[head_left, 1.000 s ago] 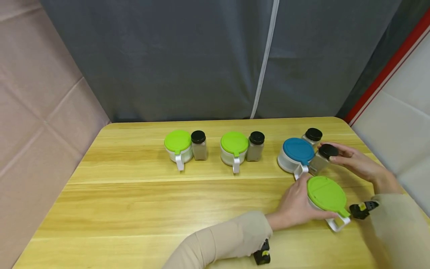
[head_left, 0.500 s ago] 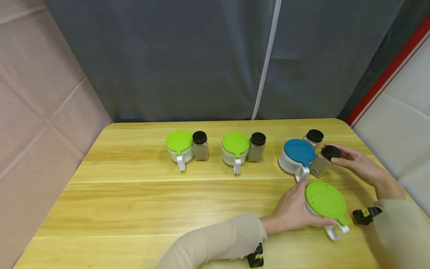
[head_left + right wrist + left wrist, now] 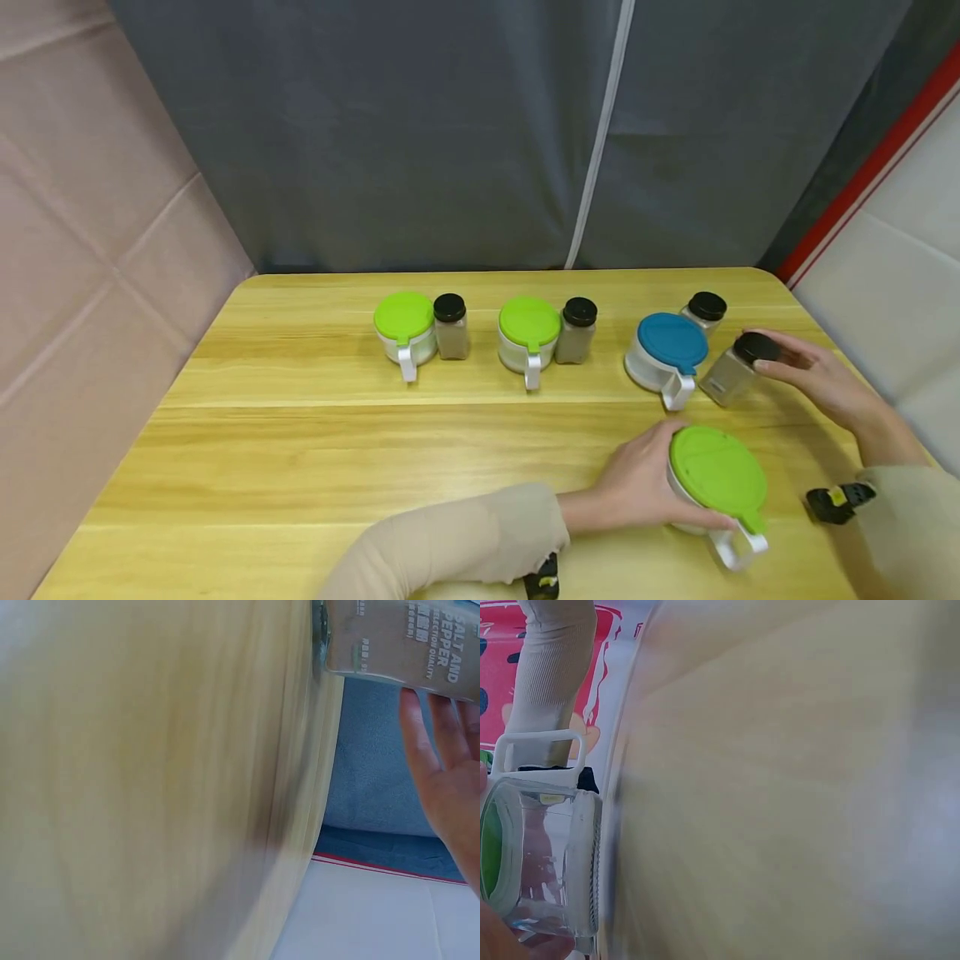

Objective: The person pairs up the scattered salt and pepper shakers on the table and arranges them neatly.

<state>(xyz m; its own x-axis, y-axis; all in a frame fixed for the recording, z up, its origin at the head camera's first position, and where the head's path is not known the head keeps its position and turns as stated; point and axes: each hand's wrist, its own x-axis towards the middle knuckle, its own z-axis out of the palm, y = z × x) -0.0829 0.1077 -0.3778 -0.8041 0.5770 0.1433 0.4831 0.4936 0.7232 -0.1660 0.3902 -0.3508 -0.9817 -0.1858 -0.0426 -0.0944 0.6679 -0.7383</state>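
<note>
To the far left of the tabletop (image 3: 262, 467), a leftmost jar (image 3: 405, 321) is standing beside a leftmost shaker (image 3: 452, 335), then a middle jar (image 3: 529, 327) beside a middle shaker (image 3: 576, 337). Coming right, I'm seeing the left-hand grip (image 3: 637, 483) clasping a green-lidded jar (image 3: 718, 471) by its side, over the nearer right part; whether its base is touching wood, I can't tell. Just beyond, a blue-lidded jar (image 3: 671, 343) is standing before a rear shaker (image 3: 707, 308). Rightmost, the right-hand grip (image 3: 828, 387) is pinching a black-capped shaker (image 3: 727, 377), thumb opposite fingers, close beside the blue lid. The step in hand seems to be handling both together; the next move is probably calling for clearance around the blue-lidded jar. The held jar is facing lid up, its handle pointing rightward and toward the person; the held shaker's long axis is apparently slanting, cap leaning right.
</note>
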